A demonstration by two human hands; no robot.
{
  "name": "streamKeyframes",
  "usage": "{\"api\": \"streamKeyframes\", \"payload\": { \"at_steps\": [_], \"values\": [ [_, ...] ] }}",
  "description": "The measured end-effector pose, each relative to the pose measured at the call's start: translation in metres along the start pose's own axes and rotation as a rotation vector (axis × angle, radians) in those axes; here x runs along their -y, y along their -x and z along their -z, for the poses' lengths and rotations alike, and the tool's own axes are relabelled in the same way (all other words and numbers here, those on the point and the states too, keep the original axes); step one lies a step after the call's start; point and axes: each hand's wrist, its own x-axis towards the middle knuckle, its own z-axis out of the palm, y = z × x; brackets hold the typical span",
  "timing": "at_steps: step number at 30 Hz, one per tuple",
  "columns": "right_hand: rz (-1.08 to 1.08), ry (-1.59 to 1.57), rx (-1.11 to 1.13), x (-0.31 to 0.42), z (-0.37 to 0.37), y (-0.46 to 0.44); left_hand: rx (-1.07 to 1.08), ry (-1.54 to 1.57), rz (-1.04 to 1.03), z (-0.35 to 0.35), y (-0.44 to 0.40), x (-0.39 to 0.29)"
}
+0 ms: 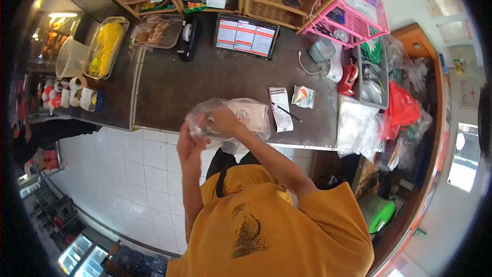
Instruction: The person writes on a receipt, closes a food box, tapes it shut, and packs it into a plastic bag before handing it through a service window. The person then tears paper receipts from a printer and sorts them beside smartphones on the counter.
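A clear plastic bag (262, 132) surrounds a pale printed paper packet (250, 114) at the counter's front edge. My left hand (190, 141) is at the bag's left end, its fingers closed on the gathered plastic. Bent over the same end, my right hand (224, 120) has its fingers curled against the bag; the fingertips are partly hidden. Right of the bag lies a printed receipt (280, 110) with a black pen (288, 113) across it. A small wrapped packet (303, 96) sits beside the receipt.
A tablet (246, 36) stands at the counter's back, below wooden racks. Trays and a tub are at the left. A red stapler (348, 79), a grey bin and stacked clear bags (359, 125) line the right side. Another person in dark clothing (56, 133) is at the far left.
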Motion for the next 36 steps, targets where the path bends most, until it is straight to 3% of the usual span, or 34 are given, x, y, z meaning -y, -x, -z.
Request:
{"api": "streamKeyframes", "payload": {
  "at_steps": [4,5,8,11,14,16,19,22,24,26,28,30,31,33,36],
  "values": [
    [0.08,-0.173,0.053,-0.005,-0.008,0.016,0.093,-0.06,0.028,0.011,-0.017,-0.013],
    [0.059,-0.196,0.07,0.0,-0.022,0.006,0.141,-0.036,0.138,0.012,-0.012,-0.013],
    [-0.076,-0.172,0.124,0.023,-0.013,0.005,0.273,-0.157,0.07,-0.008,0.001,-0.002],
    [-0.098,-0.025,-0.052,-0.002,-0.072,-0.008,0.161,-0.187,0.059,-0.009,0.004,-0.015],
    [-0.09,0.054,0.126,0.018,0.001,0.007,0.054,-0.175,0.046,-0.003,0.0,-0.014],
    [-0.17,-0.128,0.332,0.021,0.007,-0.006,0.062,-0.154,0.042,-0.012,0.001,-0.017],
    [0.051,0.082,0.321,-0.021,-0.024,-0.009,0.056,-0.173,-0.011,-0.033,0.003,-0.02],
    [0.24,0.22,-0.502,-0.018,0.012,0.044,-0.067,-0.259,0.005,-0.028,-0.004,-0.02],
    [0.028,0.453,-0.07,-0.041,0.008,0.08,-0.113,-0.29,0.027,-0.018,-0.006,-0.019],
    [-0.063,0.487,0.209,-0.01,0.094,0.132,-0.106,-0.288,0.029,-0.016,-0.005,-0.017],
    [-0.021,0.646,-0.056,0.012,0.101,0.164,-0.081,-0.343,-0.028,-0.024,0.003,-0.021],
    [-0.014,0.663,-0.112,0.027,0.105,0.18,-0.08,-0.383,-0.031,-0.032,0.008,-0.03],
    [-0.028,0.598,-0.032,0.033,0.108,0.183,-0.092,-0.399,-0.002,-0.032,0.009,-0.037],
    [-0.058,0.492,-0.181,0.015,0.061,0.184,-0.119,-0.4,0.044,-0.027,0.012,-0.032],
    [-0.119,0.597,0.041,0.02,0.105,0.205,-0.106,-0.39,0.039,-0.02,0.022,-0.015]
  ]
}}
